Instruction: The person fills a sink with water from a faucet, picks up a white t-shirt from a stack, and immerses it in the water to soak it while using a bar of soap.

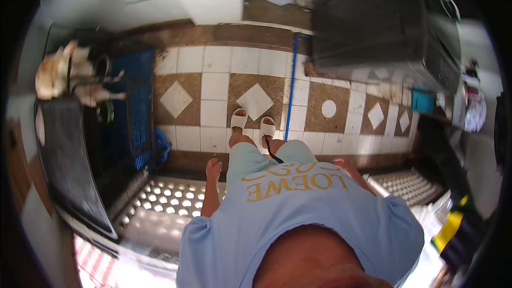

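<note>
Standing upright on the tiled floor (pixel 216 85), the person wears white sandals (pixel 238 120) near the centre of the head view, set side by side, which probably makes for a steady stance. The left hand (pixel 213 169) hangs toward seven to eight o'clock, just beside the pale shorts (pixel 244 162), which are the nearest thing to it; its fingers look loosely bent with nothing visible in them, but whether they press together I cannot tell. The right hand (pixel 345 165), toward four o'clock, is partly hidden by the light blue top (pixel 298 224), so its grip cannot be told either; the shorts lie nearby on its inner side. Both arms hang at the sides, seemingly because neither hand bears a load. A perforated metal surface (pixel 160 202) lies toward eight o'clock, beyond the left hand. Toward one o'clock a blue pipe (pixel 292 85) runs along the tiles, perhaps laid there to carry water, and a large dark container (pixel 370 26) stands past it. A pale tan animal (pixel 58 72), apparently a dog, is toward half past nine, near a blue lattice panel (pixel 137 122)
</note>
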A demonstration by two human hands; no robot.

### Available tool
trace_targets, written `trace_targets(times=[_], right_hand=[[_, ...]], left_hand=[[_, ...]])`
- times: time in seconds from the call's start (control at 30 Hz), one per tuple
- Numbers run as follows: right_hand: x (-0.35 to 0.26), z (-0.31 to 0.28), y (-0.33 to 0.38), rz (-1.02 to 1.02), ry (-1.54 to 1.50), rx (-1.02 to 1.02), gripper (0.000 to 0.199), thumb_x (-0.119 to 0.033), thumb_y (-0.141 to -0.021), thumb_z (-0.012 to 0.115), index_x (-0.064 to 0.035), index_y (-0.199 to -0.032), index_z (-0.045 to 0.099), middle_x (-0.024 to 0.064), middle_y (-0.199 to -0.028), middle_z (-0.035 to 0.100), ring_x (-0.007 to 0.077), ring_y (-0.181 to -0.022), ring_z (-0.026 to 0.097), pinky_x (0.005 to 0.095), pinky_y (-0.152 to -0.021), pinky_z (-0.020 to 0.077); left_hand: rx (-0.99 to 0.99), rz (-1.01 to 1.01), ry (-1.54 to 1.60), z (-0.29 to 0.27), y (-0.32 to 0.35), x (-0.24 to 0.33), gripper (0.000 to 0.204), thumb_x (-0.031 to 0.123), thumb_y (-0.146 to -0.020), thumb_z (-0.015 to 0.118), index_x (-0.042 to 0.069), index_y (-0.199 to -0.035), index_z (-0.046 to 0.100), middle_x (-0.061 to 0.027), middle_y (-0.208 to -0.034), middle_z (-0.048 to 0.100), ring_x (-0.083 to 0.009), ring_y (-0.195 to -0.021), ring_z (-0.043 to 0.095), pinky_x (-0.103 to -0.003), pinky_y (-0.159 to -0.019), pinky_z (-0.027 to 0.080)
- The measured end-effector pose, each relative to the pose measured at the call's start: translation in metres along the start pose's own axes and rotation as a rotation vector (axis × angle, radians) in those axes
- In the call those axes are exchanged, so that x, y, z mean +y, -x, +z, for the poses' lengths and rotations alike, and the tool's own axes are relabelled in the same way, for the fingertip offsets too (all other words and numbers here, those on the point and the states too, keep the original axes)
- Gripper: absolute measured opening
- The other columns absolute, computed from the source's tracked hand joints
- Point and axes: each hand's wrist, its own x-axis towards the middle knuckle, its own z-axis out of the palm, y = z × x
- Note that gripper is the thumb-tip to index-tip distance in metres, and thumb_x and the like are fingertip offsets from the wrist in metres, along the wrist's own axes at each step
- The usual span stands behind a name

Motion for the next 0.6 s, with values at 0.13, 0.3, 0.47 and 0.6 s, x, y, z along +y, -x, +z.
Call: trace_targets(times=[0.13, 0.3, 0.47, 0.6], right_hand=[[-0.051, -0.009, 0.062, 0.031, -0.170, 0.122, 0.038, -0.015, -0.078, 0.062, -0.0085, -0.115, 0.059, 0.0022, -0.088, 0.061, 0.0117, -0.072, 0.058, 0.0289, -0.062, 0.0484], [-0.042, 0.049, 0.093, 0.068, -0.327, 0.192, 0.033, -0.013, -0.079, 0.062, -0.0099, -0.112, 0.061, 0.0040, -0.091, 0.063, 0.0138, -0.073, 0.060, 0.0287, -0.060, 0.0487], [-0.033, 0.105, 0.119, 0.146, -0.446, 0.170, 0.031, -0.012, -0.080, 0.062, -0.0086, -0.111, 0.062, 0.0055, -0.093, 0.065, 0.0153, -0.072, 0.063, 0.0289, -0.058, 0.0504], [0.014, 0.130, 0.110, 0.179, -0.507, 0.178, 0.032, -0.011, -0.079, 0.062, -0.0077, -0.111, 0.062, 0.0059, -0.093, 0.066, 0.0160, -0.072, 0.064, 0.0300, -0.057, 0.0519]], left_hand=[[-0.151, -0.013, 0.006, 0.004, -0.009, 0.042, 0.038, 0.016, -0.081, 0.066, 0.009, -0.116, 0.053, -0.0018, -0.085, 0.058, -0.0110, -0.065, 0.057, -0.027, -0.050, 0.041], [-0.209, 0.049, -0.093, -0.023, -0.054, 0.112, 0.036, 0.018, -0.083, 0.065, 0.010, -0.116, 0.053, -0.0008, -0.084, 0.058, -0.0108, -0.065, 0.056, -0.025, -0.050, 0.039], [-0.248, 0.117, -0.276, -0.043, -0.098, 0.176, 0.034, 0.018, -0.084, 0.064, 0.011, -0.116, 0.053, -0.0029, -0.103, 0.061, -0.0115, -0.066, 0.056, -0.025, -0.049, 0.039], [-0.241, 0.179, -0.372, -0.018, -0.102, 0.228, 0.031, 0.014, -0.086, 0.061, 0.009, -0.115, 0.054, -0.0019, -0.100, 0.060, -0.0105, -0.066, 0.055, -0.024, -0.050, 0.039]])
